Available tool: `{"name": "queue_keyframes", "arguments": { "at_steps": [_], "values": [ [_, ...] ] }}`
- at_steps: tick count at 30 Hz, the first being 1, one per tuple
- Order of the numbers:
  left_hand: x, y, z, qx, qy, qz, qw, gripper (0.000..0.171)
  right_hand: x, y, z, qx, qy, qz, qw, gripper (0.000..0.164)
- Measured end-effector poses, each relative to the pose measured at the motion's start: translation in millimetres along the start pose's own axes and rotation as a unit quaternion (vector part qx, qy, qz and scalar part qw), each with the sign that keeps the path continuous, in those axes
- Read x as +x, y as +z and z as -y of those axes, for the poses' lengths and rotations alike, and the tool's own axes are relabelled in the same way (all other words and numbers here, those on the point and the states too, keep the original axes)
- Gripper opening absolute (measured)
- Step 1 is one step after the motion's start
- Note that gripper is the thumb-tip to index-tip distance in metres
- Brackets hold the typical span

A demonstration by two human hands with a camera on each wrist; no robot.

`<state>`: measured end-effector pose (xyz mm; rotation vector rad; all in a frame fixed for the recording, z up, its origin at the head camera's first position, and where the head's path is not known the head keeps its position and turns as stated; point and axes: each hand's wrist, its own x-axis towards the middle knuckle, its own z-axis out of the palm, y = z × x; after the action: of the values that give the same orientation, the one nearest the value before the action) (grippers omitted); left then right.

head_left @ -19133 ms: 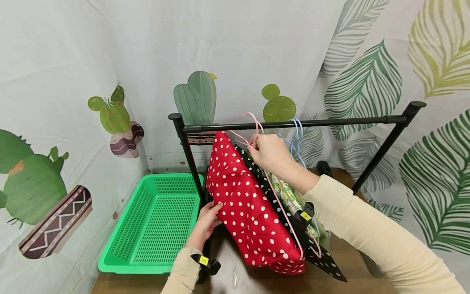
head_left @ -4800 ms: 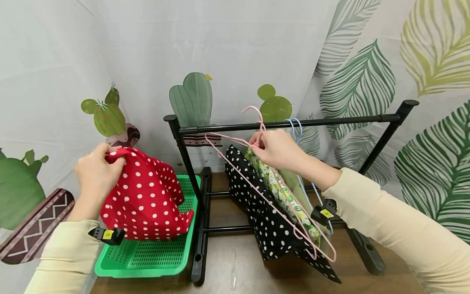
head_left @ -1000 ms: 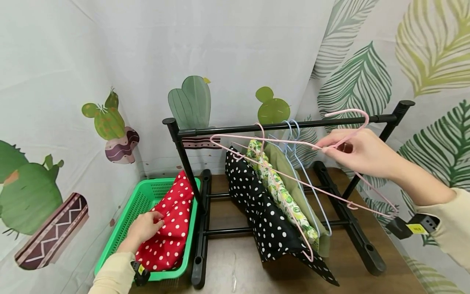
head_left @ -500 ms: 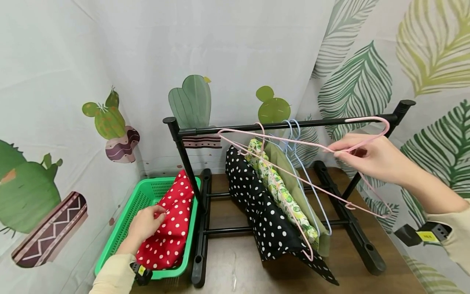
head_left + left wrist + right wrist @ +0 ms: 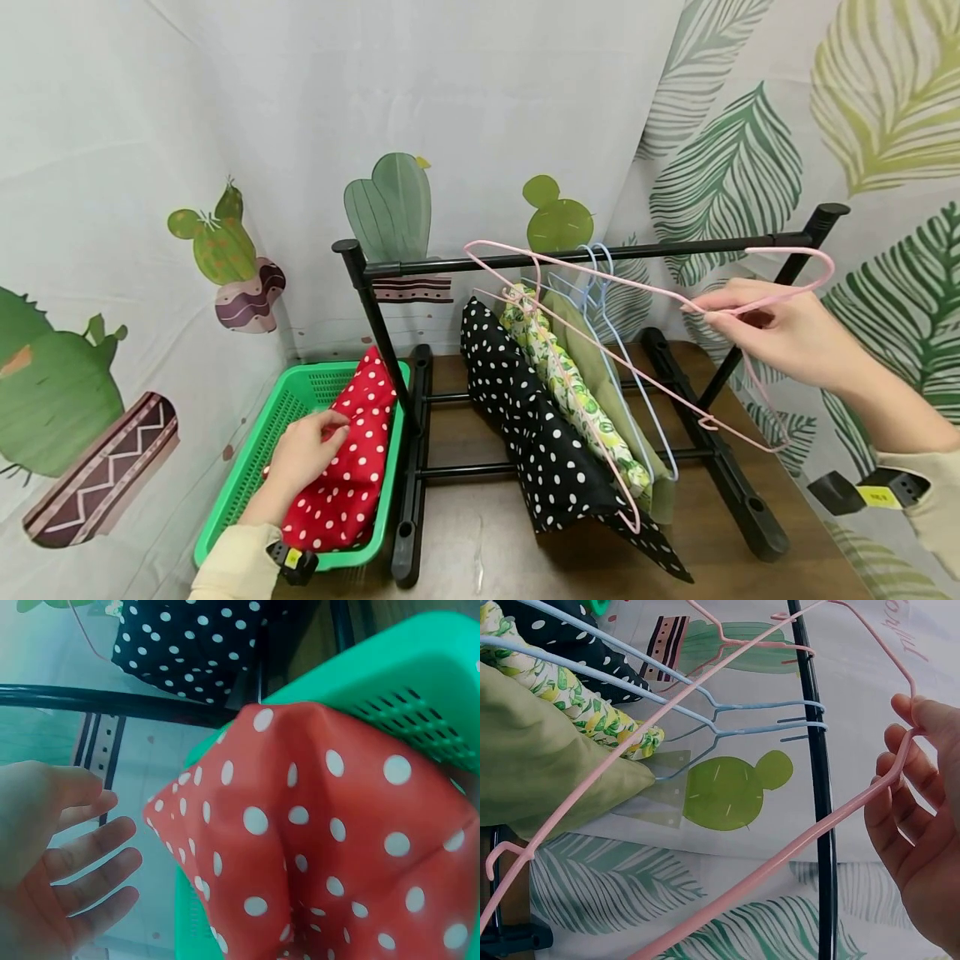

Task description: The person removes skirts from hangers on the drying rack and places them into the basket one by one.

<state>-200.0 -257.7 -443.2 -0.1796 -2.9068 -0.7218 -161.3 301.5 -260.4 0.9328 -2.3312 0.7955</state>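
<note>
My left hand (image 5: 306, 450) hovers over the green basket (image 5: 225, 500), beside the red polka-dot cloth (image 5: 360, 458) lying in it. In the left wrist view its fingers are loosely bent and apart from the cloth. My right hand (image 5: 780, 333) pinches a bare pink clothes hanger (image 5: 780, 859) below its hook, between thumb and fingers. This hanger is tilted, in front of the rack's right half. On the rack hang a black polka-dot cloth (image 5: 517, 408), a lemon-print cloth (image 5: 562, 375) and a plain green cloth (image 5: 600, 375), on another pink hanger and blue hangers (image 5: 772, 729).
The black rack rail (image 5: 675, 248) runs across the middle, with a post at each end. Its feet (image 5: 750, 492) stand on the brown table (image 5: 465, 542). The basket sits against the left post. Printed curtains (image 5: 480, 100) stand behind and to both sides.
The red cloth went from a pink hanger on the rack into the basket. My right hand took that hanger off the rail and keeps drifting right with it. My left hand let go of the cloth.
</note>
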Motion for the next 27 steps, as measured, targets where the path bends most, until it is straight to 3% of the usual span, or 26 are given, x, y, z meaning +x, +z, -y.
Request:
{"name": "queue_keyframes", "arguments": {
  "at_steps": [13, 20, 27],
  "values": [
    [-5.1, 1.9, -23.8, -0.010, 0.048, -0.051, 0.9975, 0.015, -14.3, 0.3, -1.8, 0.027, 0.029, -0.030, 0.999, 0.021],
    [-5.7, 3.0, -34.7, -0.033, 0.058, -0.072, 0.9952, 0.012, -23.9, -0.2, -7.4, 0.039, -0.006, -0.064, 0.997, 0.017],
    [-4.9, 5.7, -36.5, -0.053, 0.059, -0.086, 0.9932, 0.013, -35.2, -0.4, -10.9, 0.036, 0.023, -0.097, 0.994, 0.022]
  ]
}}
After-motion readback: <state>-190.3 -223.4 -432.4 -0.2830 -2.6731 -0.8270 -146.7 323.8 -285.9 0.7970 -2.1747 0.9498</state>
